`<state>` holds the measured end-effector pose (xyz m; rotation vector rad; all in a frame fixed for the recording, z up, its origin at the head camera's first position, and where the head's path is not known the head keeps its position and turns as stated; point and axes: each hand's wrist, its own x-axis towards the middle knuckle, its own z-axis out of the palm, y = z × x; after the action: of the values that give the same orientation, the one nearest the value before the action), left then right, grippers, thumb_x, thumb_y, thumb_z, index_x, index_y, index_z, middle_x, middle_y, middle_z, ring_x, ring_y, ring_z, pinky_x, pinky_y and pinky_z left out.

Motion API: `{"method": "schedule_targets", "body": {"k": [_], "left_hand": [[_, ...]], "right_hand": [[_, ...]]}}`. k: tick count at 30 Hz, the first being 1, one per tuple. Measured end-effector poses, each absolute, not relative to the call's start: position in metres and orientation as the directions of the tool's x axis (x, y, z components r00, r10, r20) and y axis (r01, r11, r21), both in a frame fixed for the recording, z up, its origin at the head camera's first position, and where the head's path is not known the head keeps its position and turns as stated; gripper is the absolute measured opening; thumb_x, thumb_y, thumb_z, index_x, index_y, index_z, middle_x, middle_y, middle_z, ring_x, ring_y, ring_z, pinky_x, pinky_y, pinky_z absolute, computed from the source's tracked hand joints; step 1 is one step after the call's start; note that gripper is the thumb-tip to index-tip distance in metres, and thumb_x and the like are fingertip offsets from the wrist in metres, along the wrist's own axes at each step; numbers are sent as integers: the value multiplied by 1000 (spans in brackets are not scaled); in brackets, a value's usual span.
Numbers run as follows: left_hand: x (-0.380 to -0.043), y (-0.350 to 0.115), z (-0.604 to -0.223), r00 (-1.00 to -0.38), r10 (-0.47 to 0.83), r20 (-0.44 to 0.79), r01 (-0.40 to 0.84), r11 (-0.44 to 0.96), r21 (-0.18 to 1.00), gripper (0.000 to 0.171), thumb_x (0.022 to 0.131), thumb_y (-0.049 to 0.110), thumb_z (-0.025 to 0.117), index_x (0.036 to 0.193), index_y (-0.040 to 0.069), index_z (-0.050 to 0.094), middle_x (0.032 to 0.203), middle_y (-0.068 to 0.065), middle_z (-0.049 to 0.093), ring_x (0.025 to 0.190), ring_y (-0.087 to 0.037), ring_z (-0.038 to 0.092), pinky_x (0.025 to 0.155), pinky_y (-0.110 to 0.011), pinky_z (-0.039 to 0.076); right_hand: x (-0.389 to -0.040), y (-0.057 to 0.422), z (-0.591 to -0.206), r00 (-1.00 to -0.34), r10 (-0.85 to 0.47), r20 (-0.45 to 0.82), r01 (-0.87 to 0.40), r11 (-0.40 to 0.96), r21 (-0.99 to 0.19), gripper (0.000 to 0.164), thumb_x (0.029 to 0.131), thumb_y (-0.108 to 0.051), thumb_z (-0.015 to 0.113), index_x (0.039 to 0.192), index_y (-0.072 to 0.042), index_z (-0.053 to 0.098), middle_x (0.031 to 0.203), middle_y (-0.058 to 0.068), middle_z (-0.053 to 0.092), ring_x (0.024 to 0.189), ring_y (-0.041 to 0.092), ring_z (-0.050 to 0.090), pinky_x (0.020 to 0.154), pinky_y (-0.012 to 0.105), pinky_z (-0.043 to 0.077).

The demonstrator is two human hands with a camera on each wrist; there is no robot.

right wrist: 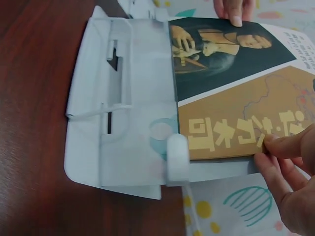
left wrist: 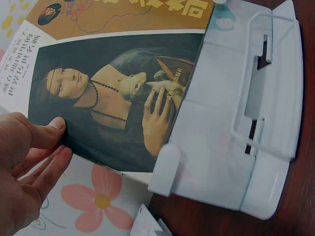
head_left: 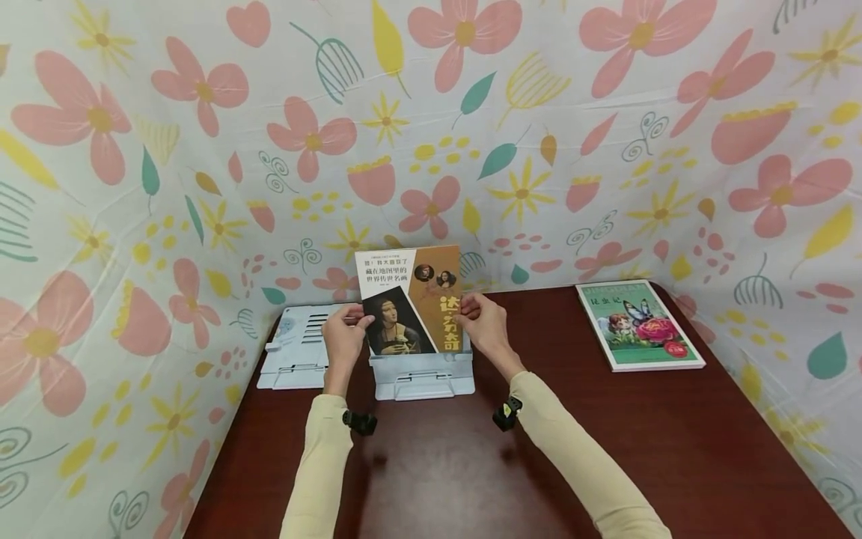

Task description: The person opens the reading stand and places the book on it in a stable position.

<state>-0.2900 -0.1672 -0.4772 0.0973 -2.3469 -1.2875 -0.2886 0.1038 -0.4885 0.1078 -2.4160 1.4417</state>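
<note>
A book (head_left: pixel 393 322) with a painted portrait and an orange panel on its cover leans upright on a white book stand (head_left: pixel 424 374). Its lower edge sits behind the stand's small clips, one of which, a white clip (left wrist: pixel 166 169), shows in the left wrist view. My left hand (head_left: pixel 345 340) pinches the book's left edge between thumb and fingers. On the opposite edge, my right hand (head_left: pixel 486 326) pinches the book, thumb on the front cover, as the right wrist view also shows. The fingertips behind the book are partly hidden.
A second white book stand (head_left: pixel 296 348) lies to the left, close behind my left hand. At the table's far right lies a green-covered book (head_left: pixel 640 326) with a butterfly and a rose. A floral cloth (head_left: pixel 431 135) hangs behind the dark reddish-brown table (head_left: pixel 438 479).
</note>
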Motion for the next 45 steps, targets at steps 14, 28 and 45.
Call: {"method": "schedule_targets", "body": {"k": [14, 28, 45], "left_hand": [[-277, -176, -499, -899, -236, 368, 165, 596, 786, 18, 83, 11, 84, 98, 2, 78, 87, -15, 77, 82, -30, 73, 76, -46, 58], [-270, -178, -526, -916, -243, 319, 106, 621, 777, 18, 80, 14, 87, 93, 5, 79, 84, -11, 77, 87, -30, 70, 72, -43, 56], [-253, -177, -555, -918, -309, 249, 54, 524, 850, 20, 92, 18, 76, 104, 4, 72, 95, -15, 74, 85, -30, 72, 75, -42, 58]], "right_hand": [[-276, 101, -512, -951, 133, 280, -177, 511, -841, 14, 85, -11, 82, 95, -6, 73, 89, 10, 75, 81, 25, 71, 76, 40, 58], [-271, 104, -535, -961, 101, 257, -166, 532, -831, 10, 85, -7, 81, 92, -6, 74, 86, 9, 75, 79, 23, 71, 74, 38, 59], [-259, 106, -553, -944, 139, 298, -213, 432, -876, 22, 88, -2, 76, 108, 4, 67, 104, 20, 69, 95, 32, 71, 83, 42, 60]]}}
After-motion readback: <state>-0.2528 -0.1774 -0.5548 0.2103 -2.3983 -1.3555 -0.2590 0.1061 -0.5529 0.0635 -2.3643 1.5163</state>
